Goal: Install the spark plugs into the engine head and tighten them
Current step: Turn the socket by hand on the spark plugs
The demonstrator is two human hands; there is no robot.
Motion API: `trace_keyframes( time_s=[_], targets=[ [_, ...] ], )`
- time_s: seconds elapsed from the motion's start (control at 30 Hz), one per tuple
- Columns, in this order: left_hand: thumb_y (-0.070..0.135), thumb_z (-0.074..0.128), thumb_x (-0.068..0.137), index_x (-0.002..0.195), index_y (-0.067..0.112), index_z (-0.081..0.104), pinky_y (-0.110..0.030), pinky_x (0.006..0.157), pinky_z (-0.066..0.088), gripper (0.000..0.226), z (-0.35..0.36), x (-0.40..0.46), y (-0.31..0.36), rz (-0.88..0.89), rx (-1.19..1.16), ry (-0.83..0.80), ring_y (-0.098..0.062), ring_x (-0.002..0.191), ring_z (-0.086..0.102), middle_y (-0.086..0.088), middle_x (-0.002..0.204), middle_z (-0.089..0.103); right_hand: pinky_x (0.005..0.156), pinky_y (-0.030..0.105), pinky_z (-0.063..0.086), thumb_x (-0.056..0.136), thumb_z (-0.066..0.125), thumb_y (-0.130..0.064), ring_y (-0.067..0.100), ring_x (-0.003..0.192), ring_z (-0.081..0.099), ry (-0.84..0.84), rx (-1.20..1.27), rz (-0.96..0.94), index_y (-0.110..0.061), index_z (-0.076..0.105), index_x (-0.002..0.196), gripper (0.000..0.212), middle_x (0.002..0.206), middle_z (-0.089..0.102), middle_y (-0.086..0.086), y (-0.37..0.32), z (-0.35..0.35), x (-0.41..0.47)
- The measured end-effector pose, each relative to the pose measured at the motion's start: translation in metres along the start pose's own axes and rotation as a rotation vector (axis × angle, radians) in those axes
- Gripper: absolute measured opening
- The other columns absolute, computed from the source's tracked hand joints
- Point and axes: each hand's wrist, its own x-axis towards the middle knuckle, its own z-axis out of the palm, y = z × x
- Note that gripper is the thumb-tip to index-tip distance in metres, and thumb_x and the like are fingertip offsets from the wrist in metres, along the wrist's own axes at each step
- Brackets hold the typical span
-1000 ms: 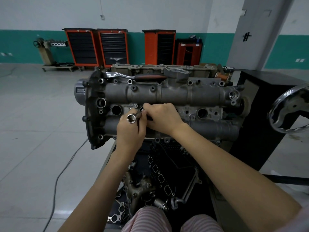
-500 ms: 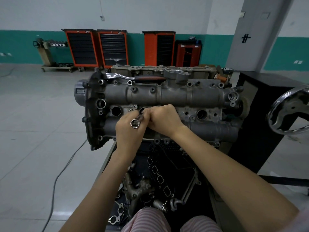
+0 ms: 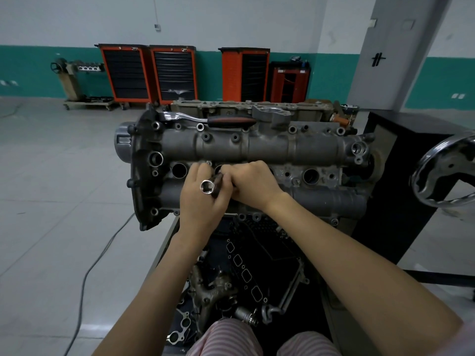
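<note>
Two hands are closed together over the engine head (image 3: 270, 150), at the second plug hole from the left.

A steel socket (image 3: 211, 185) is gripped in the left hand (image 3: 203, 199); it is a short dull-grey tube with a bright rim, tilted so that its open end faces the camera and its far end points into the hole. The right hand (image 3: 253, 185) is curled just beside it, its fingertips pinched on the socket's far end. No spark plug can be made out. A ratchet (image 3: 205, 120) with a black and red handle is laid along the head's far edge, well apart from both hands.
</note>
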Motion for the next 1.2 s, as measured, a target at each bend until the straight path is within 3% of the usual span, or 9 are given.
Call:
trace_keyframes(
  time_s=[0.17, 0.4, 0.5, 0.6, 0.7, 0.77, 0.87, 1.0, 1.2],
  targets=[
    [0.031, 0.053, 0.088, 0.054, 0.002, 0.043, -0.032, 0.051, 0.036, 0.045, 0.003, 0.0, -0.005, 0.003, -0.03, 0.027, -0.024, 0.051, 0.044, -0.008, 0.057, 0.045, 0.039, 0.026, 0.039, 0.059, 0.075, -0.004, 0.027, 0.042, 0.057, -0.009, 0.013, -0.001, -0.006, 0.059, 0.061, 0.016, 0.051, 0.06, 0.008, 0.001, 0.001, -0.002],
    [0.03, 0.055, 0.088, 0.052, 0.001, 0.043, -0.036, 0.049, 0.036, 0.048, 0.0, 0.002, -0.01, 0.046, -0.064, 0.015, -0.024, 0.049, 0.042, -0.007, 0.053, 0.043, 0.042, 0.02, 0.027, 0.059, 0.075, -0.005, 0.028, 0.038, 0.052, 0.018, 0.037, 0.034, -0.004, 0.052, 0.063, 0.023, 0.047, 0.055, 0.007, -0.001, 0.001, 0.001],
    [0.025, 0.052, 0.09, 0.057, -0.001, 0.045, -0.033, 0.051, 0.037, 0.042, 0.0, 0.0, -0.009, 0.07, -0.046, 0.004, -0.02, 0.055, 0.042, -0.008, 0.059, 0.046, 0.042, 0.021, 0.024, 0.07, 0.059, -0.016, 0.028, 0.038, 0.052, 0.0, 0.063, 0.026, -0.003, 0.051, 0.071, 0.016, 0.049, 0.055, 0.005, -0.004, -0.001, 0.001],
    [0.021, 0.049, 0.09, 0.063, 0.003, 0.046, -0.022, 0.055, 0.032, 0.033, -0.001, -0.003, -0.005, 0.104, -0.044, -0.006, -0.014, 0.061, 0.038, -0.002, 0.065, 0.042, 0.042, 0.022, 0.023, 0.073, 0.039, -0.025, 0.028, 0.039, 0.051, -0.013, 0.097, 0.021, -0.003, 0.049, 0.075, 0.024, 0.051, 0.055, 0.005, -0.003, -0.002, 0.001],
    [0.021, 0.047, 0.089, 0.065, 0.002, 0.046, -0.019, 0.057, 0.03, 0.031, -0.002, -0.003, -0.004, 0.087, -0.034, -0.01, -0.012, 0.064, 0.038, -0.003, 0.067, 0.041, 0.04, 0.022, 0.027, 0.074, 0.041, -0.023, 0.028, 0.039, 0.051, -0.033, 0.075, 0.002, -0.004, 0.05, 0.07, 0.021, 0.049, 0.055, 0.006, -0.002, 0.0, 0.001],
    [0.023, 0.045, 0.088, 0.067, -0.002, 0.048, -0.019, 0.058, 0.031, 0.033, -0.002, -0.004, -0.004, 0.071, -0.006, -0.019, -0.016, 0.066, 0.041, -0.01, 0.068, 0.044, 0.038, 0.024, 0.032, 0.071, 0.055, -0.012, 0.029, 0.039, 0.051, -0.066, 0.059, 0.006, -0.005, 0.05, 0.064, 0.012, 0.048, 0.054, 0.008, -0.002, -0.001, 0.002],
    [0.025, 0.044, 0.087, 0.07, -0.003, 0.049, -0.019, 0.061, 0.03, 0.033, -0.001, -0.004, -0.006, 0.058, 0.003, -0.024, -0.017, 0.07, 0.04, -0.014, 0.07, 0.047, 0.037, 0.025, 0.034, 0.061, 0.069, -0.001, 0.029, 0.036, 0.049, -0.063, 0.054, 0.021, -0.005, 0.05, 0.057, 0.019, 0.045, 0.052, 0.009, -0.002, -0.001, 0.002],
    [0.028, 0.05, 0.086, 0.062, 0.005, 0.043, -0.02, 0.055, 0.029, 0.034, 0.001, -0.003, -0.008, 0.052, -0.028, 0.027, -0.013, 0.062, 0.036, -0.006, 0.063, 0.041, 0.038, 0.023, 0.035, 0.065, 0.066, -0.008, 0.028, 0.036, 0.052, -0.004, 0.027, 0.04, -0.007, 0.054, 0.054, 0.016, 0.044, 0.055, 0.008, -0.004, -0.001, 0.001],
    [0.024, 0.062, 0.085, 0.048, 0.008, 0.035, -0.035, 0.044, 0.031, 0.048, 0.002, 0.001, -0.014, 0.047, -0.106, 0.089, -0.015, 0.045, 0.032, -0.004, 0.045, 0.035, 0.04, 0.024, 0.037, 0.071, 0.064, -0.016, 0.028, 0.038, 0.056, 0.026, -0.019, 0.058, -0.007, 0.059, 0.055, 0.018, 0.046, 0.059, 0.009, -0.004, 0.002, 0.001]
  ],
)
